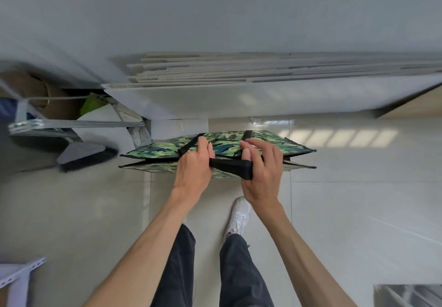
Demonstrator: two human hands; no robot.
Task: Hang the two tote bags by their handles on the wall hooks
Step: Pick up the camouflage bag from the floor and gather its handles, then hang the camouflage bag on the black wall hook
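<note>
A: Which step is this?

B: I'd judge the first bag is just being gathered for hanging. The camouflage tote bag [217, 150] hangs above the tiled floor [334, 211], just in front of the stacked white boards [239, 96] leaning against the wall [215, 7].

A: And the grip?

B: Both hands are on the black handles [230, 166], bunched together over the bag's open top. The left hand [193, 165] is closed on one end, the right hand [262, 170] wraps the other, fingers curled over.

A: The hooks?

B: None show here, nor a second tote. Above the boards is only bare wall.

A: So next?

B: Likely lift the bag, keep the handle loops spread between the hands, and find a hook higher up that wall
</note>
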